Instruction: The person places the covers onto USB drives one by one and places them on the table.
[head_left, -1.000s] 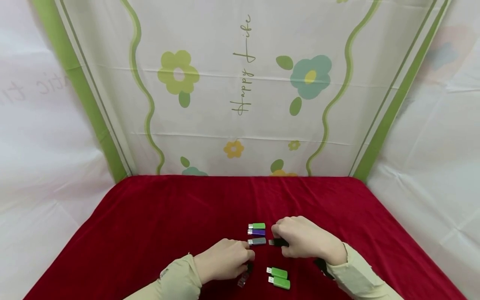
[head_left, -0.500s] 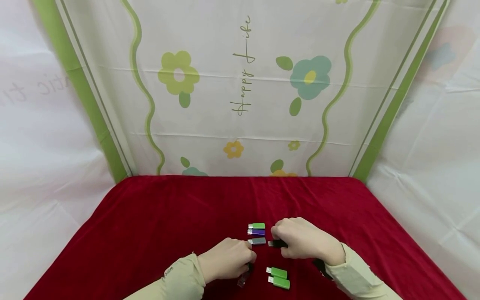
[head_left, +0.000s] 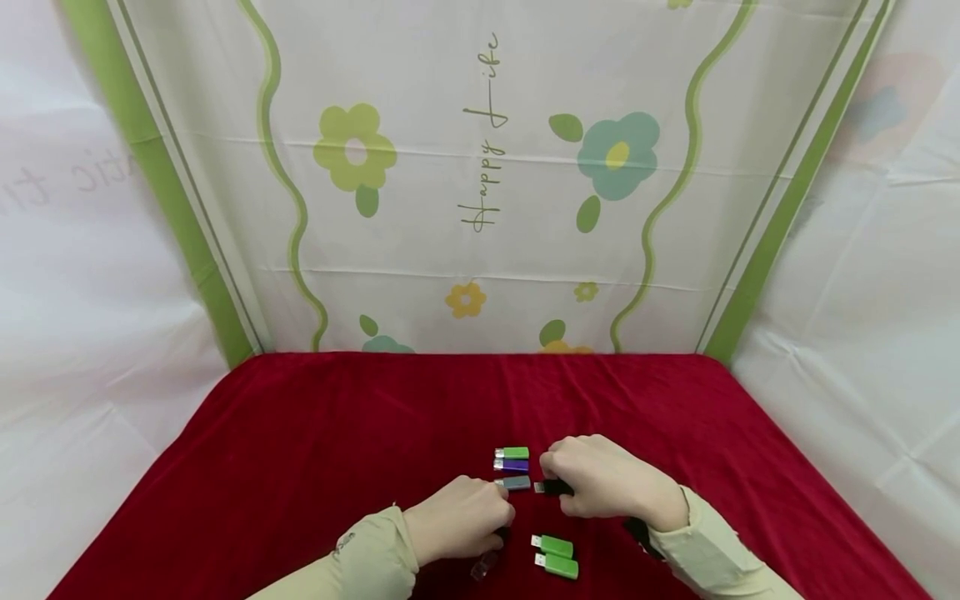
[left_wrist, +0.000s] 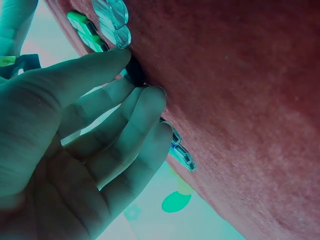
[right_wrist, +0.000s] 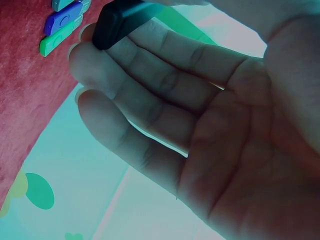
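Note:
My right hand (head_left: pixel 600 479) pinches a black USB stick (right_wrist: pixel 115 25) by its body. Its metal plug points left in the head view, towards a grey USB stick (head_left: pixel 514 483). Between thumb and fingertips of my left hand (head_left: pixel 457 521) is a small dark piece (left_wrist: pixel 134 72); its kind is mostly hidden. Clear plastic caps (left_wrist: pixel 112 22) lie on the cloth beside the left thumb. Beyond the grey stick lie a purple USB stick (head_left: pixel 513 465) and a green USB stick (head_left: pixel 514 452), side by side with caps on their plugs.
Nearer to me, two green USB sticks with bare plugs, one the front stick (head_left: pixel 561 567), lie between the forearms. A red velvet cloth (head_left: pixel 337 433) covers the table. Printed fabric walls (head_left: pixel 420 233) stand behind and at both sides.
My left hand has shifted slightly right, keeping its pinch and covering more of the clear caps. My right hand has moved barely left, still holding the black USB stick.

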